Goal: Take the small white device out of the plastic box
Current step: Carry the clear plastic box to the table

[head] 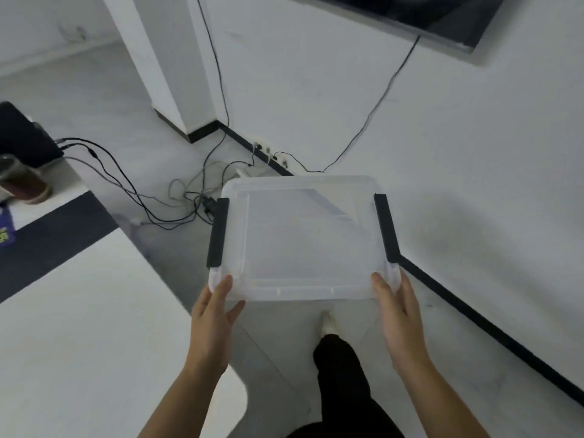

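Holding the box at its near corners, I have my left hand clasped on the lower-left corner, thumb on top of the lid and fingers hidden beneath, and my right hand pressed flat against the lower-right corner, fingers straight along the side. The box sits in the middle of the frame, held up above the floor, lid on. A black latch runs down its left edge and another latch down its right edge, both lying flat against the lid. The plastic is cloudy, and I cannot make out the white device through it.

Just below the box, between my forearms, my leg in dark trousers and a light-coloured foot show against the floor. At lower left is a white table, with a dark strip crossing it higher up. Beyond the box, at centre left, a tangle of black cables lies on the floor and runs to sockets low on the wall. A jar of dark liquid stands at the far left edge, beside a black object. A dark screen fills the upper right corner, one cable hanging from it.
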